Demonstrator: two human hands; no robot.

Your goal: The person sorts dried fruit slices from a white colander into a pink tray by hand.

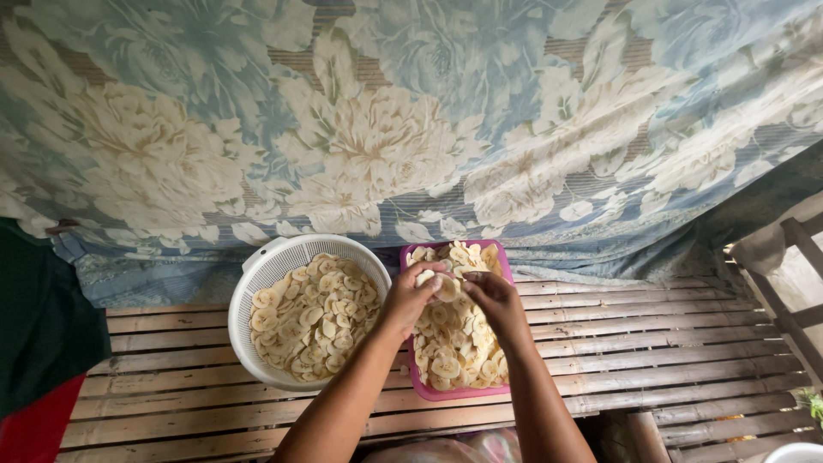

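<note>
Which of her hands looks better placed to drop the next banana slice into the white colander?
Probably the left hand. It is on the side of the white colander, almost at its rim, and its fingers pinch a banana slice. The right hand is over the pink tray, farther off.

I note pale yellow banana slices [313, 317] in a white perforated colander [257, 274] and a pink tray [506, 273]. The cloth [377, 129] behind — blue-grey with large cream flowers. The slatted worktop [651, 343] is weathered brown.
</note>
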